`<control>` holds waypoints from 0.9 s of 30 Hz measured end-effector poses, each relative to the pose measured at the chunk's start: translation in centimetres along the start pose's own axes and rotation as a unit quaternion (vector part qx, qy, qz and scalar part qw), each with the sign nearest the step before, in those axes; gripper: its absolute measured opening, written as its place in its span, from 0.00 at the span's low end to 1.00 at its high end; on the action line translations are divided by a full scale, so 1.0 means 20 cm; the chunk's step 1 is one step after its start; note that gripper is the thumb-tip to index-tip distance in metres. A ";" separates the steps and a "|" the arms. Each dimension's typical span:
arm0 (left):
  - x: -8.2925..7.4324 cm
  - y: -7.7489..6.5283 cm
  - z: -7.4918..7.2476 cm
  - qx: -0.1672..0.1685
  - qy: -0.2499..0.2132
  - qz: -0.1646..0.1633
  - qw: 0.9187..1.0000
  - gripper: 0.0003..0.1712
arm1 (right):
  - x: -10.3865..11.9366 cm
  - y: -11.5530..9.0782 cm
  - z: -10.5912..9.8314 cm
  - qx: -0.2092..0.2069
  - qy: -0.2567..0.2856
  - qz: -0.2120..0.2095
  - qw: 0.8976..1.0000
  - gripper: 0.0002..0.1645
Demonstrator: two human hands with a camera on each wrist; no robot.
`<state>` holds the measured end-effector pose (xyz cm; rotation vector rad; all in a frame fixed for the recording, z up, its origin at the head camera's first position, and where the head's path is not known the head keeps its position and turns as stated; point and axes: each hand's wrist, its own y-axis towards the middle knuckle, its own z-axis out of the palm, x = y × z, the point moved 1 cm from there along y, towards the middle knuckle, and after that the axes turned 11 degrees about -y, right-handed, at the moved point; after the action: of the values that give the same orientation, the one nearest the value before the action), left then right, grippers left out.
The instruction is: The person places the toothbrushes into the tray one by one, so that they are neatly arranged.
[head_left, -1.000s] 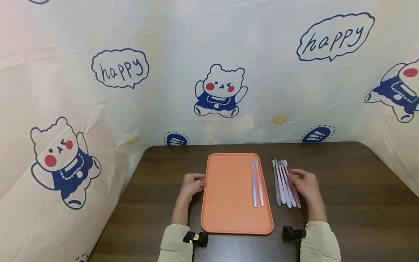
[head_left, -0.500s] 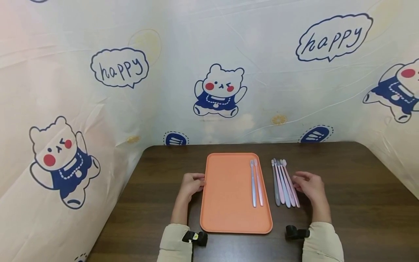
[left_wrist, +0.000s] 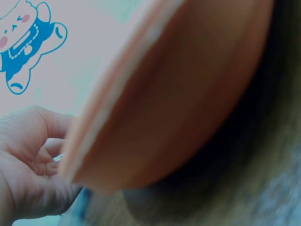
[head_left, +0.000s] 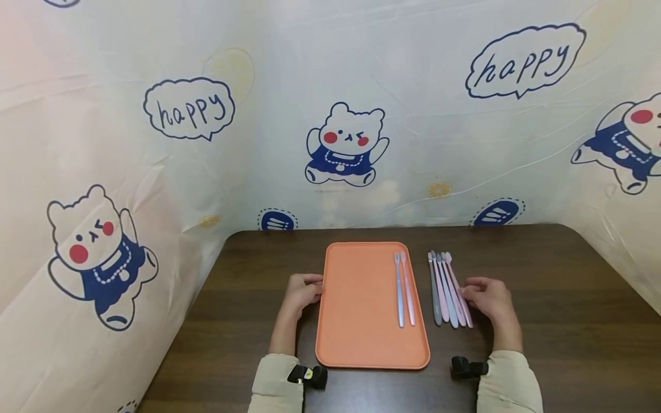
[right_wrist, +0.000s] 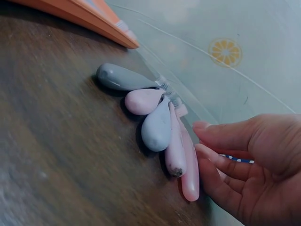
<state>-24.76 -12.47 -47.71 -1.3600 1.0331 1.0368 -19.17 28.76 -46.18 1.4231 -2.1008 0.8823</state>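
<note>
Right hand [right_wrist: 263,160]: fingers half bent and loose, with a gap between thumb and first finger and no brush inside it. The tips touch, or nearly touch, the outer pink brush [right_wrist: 190,176]; which of these I cannot tell.
Left hand [head_left: 302,293]: fingers bent, tips at the side rim of the orange tray [head_left: 356,310]. Whether it pinches or only leans there, I cannot tell.
Brush row [right_wrist: 157,129]: five toothbrushes on the table [head_left: 568,287], just left of the right fingertips; handles fan out, heads crowd together.
Taking one brush: this seems to me the step in hand. I would pinch the outer handle low, where the handles spread, then free its head gently from its pale pink neighbour [right_wrist: 175,150].
Tray brushes: one blue [head_left: 400,298] and one pink [head_left: 409,295], almost parallel, between the hands and nearer to the right one. I would press the rim only lightly, so they do not roll.
Handles: smooth, plastic-looking, swelling to rounded ends.
Tray surface: matt, flat, with raised rim and rounded corners.
Tabletop: dark brown, wood-grained.
</note>
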 end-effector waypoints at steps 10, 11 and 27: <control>0.00 0.00 0.00 0.002 -0.005 0.001 1.000 0.19 | 0.03 -0.01 0.00 -0.021 -0.037 -0.004 0.999 0.27; 0.00 0.00 0.00 0.003 -0.004 0.002 1.000 0.19 | 0.04 -0.01 0.00 -0.021 -0.040 -0.003 0.999 0.26; 0.00 0.00 0.00 -0.001 -0.003 0.001 1.000 0.19 | 0.05 0.00 0.02 -0.037 -0.084 0.003 0.996 0.24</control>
<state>-24.79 -12.43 -47.81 -1.3568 1.0292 1.0439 -19.57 27.85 -45.71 1.4980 -2.2368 0.7006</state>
